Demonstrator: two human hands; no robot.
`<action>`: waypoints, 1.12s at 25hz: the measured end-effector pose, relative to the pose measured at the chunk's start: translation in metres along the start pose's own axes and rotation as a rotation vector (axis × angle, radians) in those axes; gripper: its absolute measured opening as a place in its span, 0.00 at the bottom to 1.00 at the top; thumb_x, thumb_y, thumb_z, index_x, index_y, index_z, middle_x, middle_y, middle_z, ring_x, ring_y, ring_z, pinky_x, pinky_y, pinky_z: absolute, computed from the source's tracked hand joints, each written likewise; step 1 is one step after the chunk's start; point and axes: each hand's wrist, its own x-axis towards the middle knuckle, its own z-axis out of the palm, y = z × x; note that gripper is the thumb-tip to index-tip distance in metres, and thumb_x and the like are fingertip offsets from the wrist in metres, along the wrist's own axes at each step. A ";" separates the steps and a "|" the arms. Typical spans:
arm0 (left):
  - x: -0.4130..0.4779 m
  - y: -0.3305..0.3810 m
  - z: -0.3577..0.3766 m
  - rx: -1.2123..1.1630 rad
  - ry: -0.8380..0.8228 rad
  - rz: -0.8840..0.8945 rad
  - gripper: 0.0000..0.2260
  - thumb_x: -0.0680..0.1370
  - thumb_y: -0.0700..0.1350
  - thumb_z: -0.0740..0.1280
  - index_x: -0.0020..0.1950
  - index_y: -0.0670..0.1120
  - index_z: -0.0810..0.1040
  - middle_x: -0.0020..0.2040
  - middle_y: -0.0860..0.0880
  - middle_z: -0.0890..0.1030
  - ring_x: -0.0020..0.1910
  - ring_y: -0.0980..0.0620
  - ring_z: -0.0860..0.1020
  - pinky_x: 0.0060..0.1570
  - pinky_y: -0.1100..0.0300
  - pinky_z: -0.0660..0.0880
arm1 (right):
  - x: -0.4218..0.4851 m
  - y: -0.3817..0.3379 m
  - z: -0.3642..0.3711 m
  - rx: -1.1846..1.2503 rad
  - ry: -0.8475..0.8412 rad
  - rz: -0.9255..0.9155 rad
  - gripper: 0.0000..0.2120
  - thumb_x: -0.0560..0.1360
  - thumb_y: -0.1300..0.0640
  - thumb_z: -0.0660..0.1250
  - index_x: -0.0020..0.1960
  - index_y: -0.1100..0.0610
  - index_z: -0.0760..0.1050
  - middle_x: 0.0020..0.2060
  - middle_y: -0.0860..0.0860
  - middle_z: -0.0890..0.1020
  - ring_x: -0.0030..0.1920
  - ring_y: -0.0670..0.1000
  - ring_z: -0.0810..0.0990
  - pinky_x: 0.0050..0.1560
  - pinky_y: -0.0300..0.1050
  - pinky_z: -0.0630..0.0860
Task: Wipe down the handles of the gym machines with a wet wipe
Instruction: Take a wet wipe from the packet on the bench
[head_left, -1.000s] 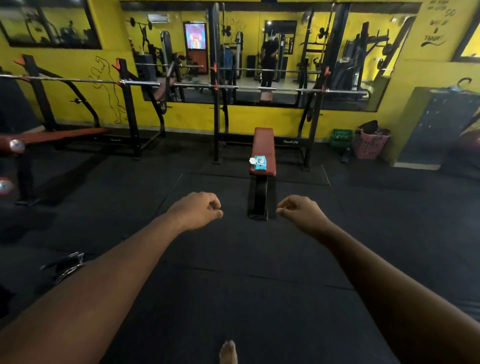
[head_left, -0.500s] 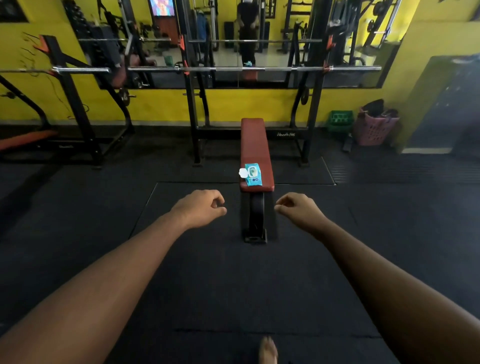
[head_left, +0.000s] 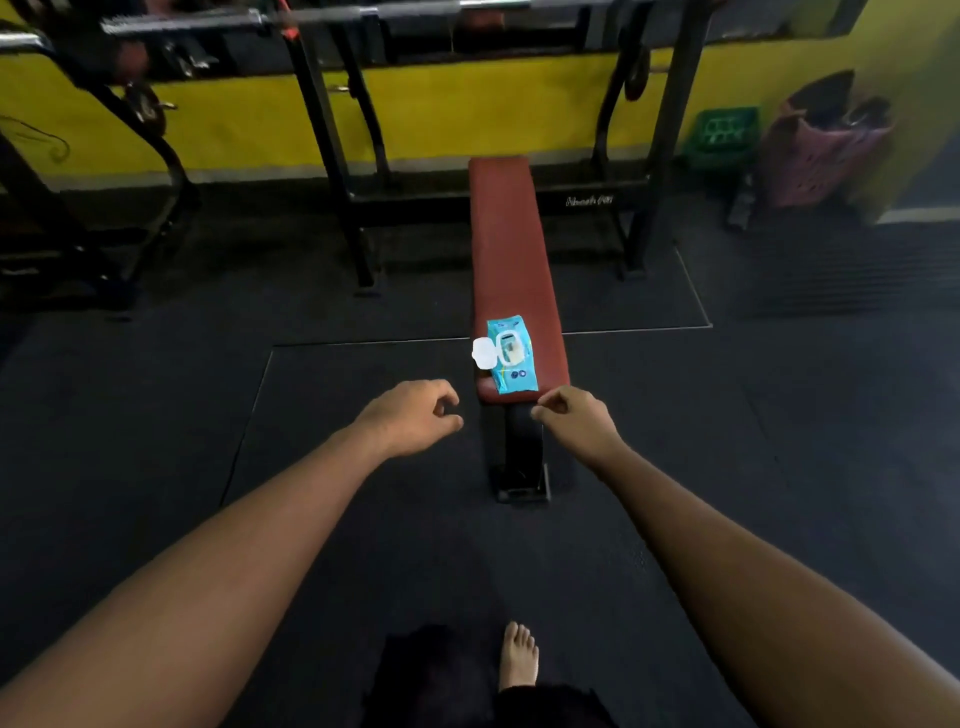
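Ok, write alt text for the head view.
The left hand and right hand, both empty, extend toward a blue wet wipe pack, its white lid flipped open, lying on the near end of a red bench. A racked barbell crosses the top.

Red padded bench (head_left: 506, 244): blue wet-wipe pack (head_left: 510, 356) near front end, flap open.

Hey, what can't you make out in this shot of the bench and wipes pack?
All head view.
1. Wipes pack: print too small and blurred to read; unclear whether a wipe sticks out beside the open lid.
2. Barbell: cut off by the top edge, motion-blurred.
3. Rack lettering: blurred, unreadable.
4. Left hand, right hand: palms hidden behind their own backs.
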 end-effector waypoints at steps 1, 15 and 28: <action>0.023 -0.002 -0.004 0.000 -0.016 0.009 0.16 0.78 0.55 0.67 0.64 0.54 0.75 0.57 0.54 0.78 0.54 0.54 0.77 0.52 0.57 0.74 | 0.019 -0.003 0.004 0.000 -0.013 0.019 0.10 0.74 0.49 0.70 0.52 0.51 0.80 0.50 0.48 0.82 0.50 0.49 0.80 0.53 0.47 0.78; 0.452 -0.095 0.085 -0.044 -0.148 0.185 0.28 0.75 0.45 0.71 0.75 0.48 0.67 0.73 0.50 0.69 0.71 0.46 0.66 0.70 0.51 0.66 | 0.381 0.078 0.115 -0.160 -0.005 0.282 0.26 0.75 0.52 0.70 0.70 0.55 0.69 0.62 0.55 0.74 0.61 0.58 0.74 0.56 0.51 0.73; 0.542 -0.105 0.183 0.284 -0.231 0.336 0.37 0.78 0.54 0.68 0.81 0.51 0.51 0.81 0.46 0.48 0.80 0.46 0.46 0.77 0.45 0.48 | 0.434 0.145 0.180 -0.220 0.183 0.060 0.05 0.78 0.59 0.65 0.49 0.60 0.77 0.50 0.58 0.76 0.48 0.61 0.73 0.45 0.57 0.75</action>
